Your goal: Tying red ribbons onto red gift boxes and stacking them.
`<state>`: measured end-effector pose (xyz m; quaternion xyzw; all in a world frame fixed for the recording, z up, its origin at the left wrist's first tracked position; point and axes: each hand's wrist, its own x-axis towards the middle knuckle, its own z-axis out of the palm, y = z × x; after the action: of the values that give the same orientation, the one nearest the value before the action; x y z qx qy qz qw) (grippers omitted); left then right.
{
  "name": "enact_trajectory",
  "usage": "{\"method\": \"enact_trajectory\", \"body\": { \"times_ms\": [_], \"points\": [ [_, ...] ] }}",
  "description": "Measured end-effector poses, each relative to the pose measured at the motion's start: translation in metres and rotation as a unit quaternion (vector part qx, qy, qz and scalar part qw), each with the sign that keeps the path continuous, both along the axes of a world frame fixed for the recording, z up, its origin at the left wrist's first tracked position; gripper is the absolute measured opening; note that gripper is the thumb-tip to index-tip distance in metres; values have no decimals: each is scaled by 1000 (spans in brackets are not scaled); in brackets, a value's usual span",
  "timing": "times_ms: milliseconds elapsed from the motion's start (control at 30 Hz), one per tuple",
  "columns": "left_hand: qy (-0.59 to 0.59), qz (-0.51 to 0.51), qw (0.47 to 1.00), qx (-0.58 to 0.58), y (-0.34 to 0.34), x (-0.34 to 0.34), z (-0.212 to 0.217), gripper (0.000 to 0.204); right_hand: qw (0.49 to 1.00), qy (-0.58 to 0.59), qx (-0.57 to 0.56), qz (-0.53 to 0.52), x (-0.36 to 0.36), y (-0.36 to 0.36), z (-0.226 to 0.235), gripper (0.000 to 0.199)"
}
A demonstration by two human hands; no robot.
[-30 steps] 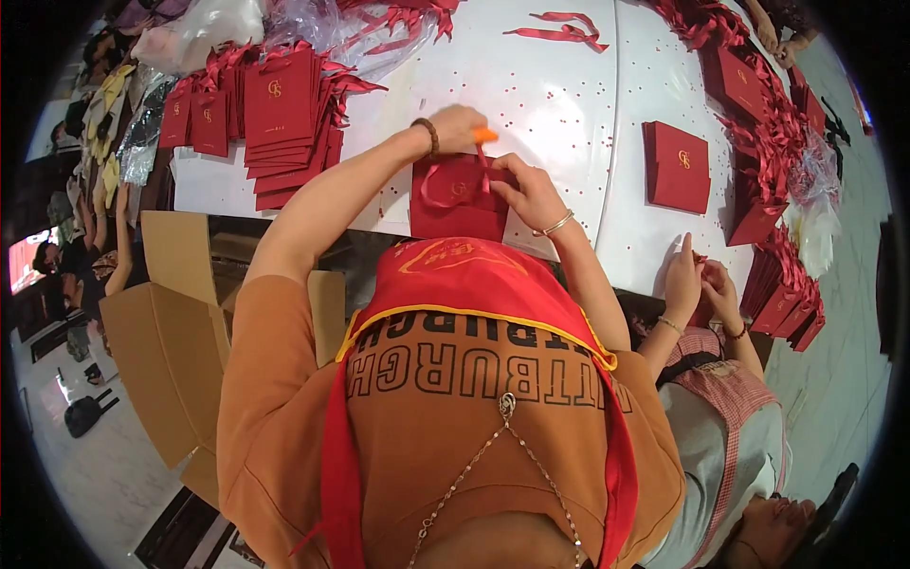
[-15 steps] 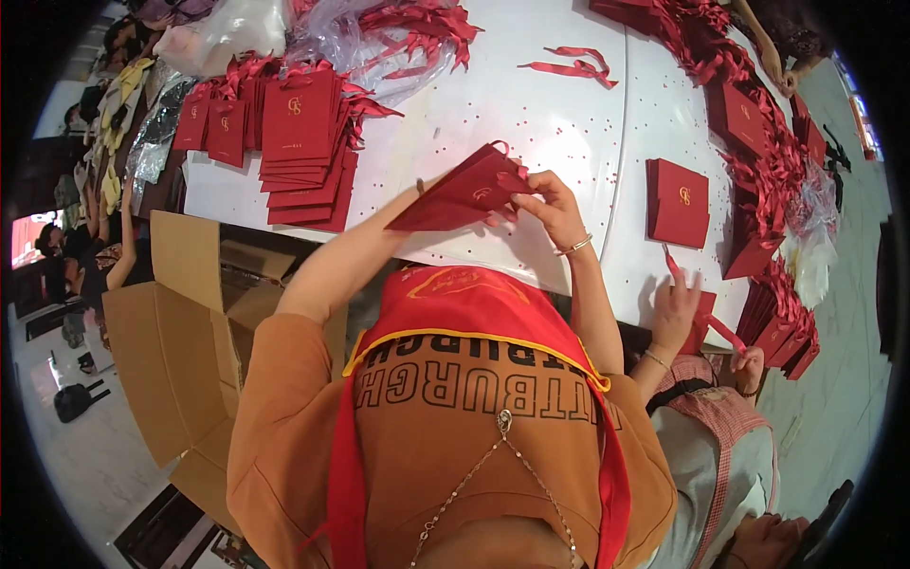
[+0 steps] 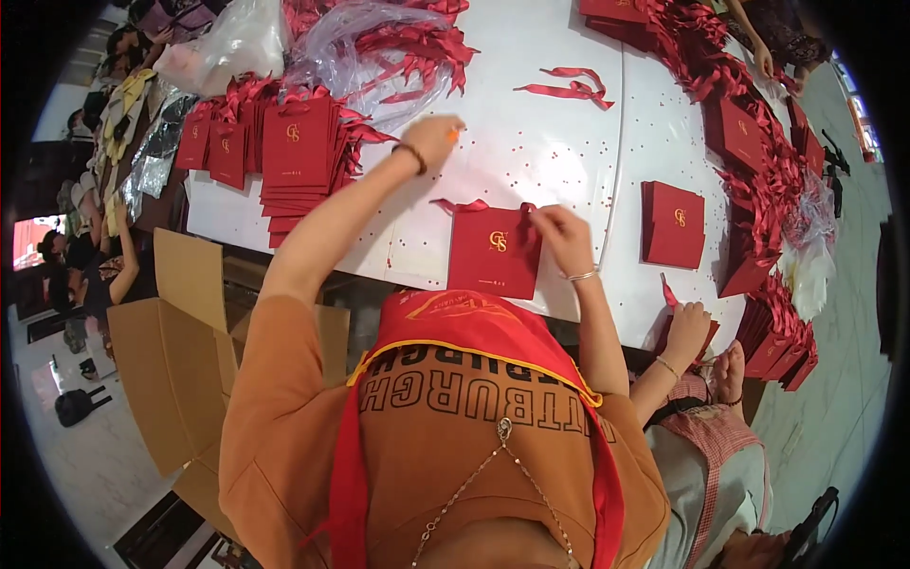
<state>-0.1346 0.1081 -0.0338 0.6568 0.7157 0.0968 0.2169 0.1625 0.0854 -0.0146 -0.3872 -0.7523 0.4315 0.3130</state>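
Gold-Marked Red Bag (image 3: 482, 270) Lies Under the Right Hand (image 3: 562, 239)

From where I stand, the bag sits before the wearer, at the near edge of a white table (image 3: 493, 114) scattered with red specks. Its face bears a gold monogram (image 3: 498, 242) over a line of print too small to make out. The right hand's fingers bend over its top right corner; I can't tell whether they pinch it. The left hand (image 3: 431, 144), well apart, is closed around a small orange thing (image 3: 453, 136). Outlined block letters cross the brown shirt (image 3: 427, 446), above a yellow-edged red apron (image 3: 455, 327). Matching bags (image 3: 299, 147) are stacked to the left, near crumpled clear plastic (image 3: 327, 47). A cardboard box (image 3: 161, 379) gapes below; to the right runs grey floor (image 3: 810, 398).
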Motion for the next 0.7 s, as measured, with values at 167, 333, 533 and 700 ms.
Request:
{"method": "enact_trajectory", "body": {
  "times_ms": [167, 333, 533, 700],
  "points": [
    [103, 77, 991, 48, 75, -10, 27, 35, 984, -53, 107, 131, -32, -22, 14, 11],
    [279, 43, 958, 47, 99, -40, -4, 28, 972, -111, 70, 196, -46, -32, -1, 11],
    [200, -12, 965, 171, 46, -22, -1, 13, 979, -88, 105, 150, -45, -26, -3, 10],
    [77, 12, 984, 159, -52, 7, 7, 12, 968, -142, 127, 165, -51, -12, 2, 11]
  ]
}}
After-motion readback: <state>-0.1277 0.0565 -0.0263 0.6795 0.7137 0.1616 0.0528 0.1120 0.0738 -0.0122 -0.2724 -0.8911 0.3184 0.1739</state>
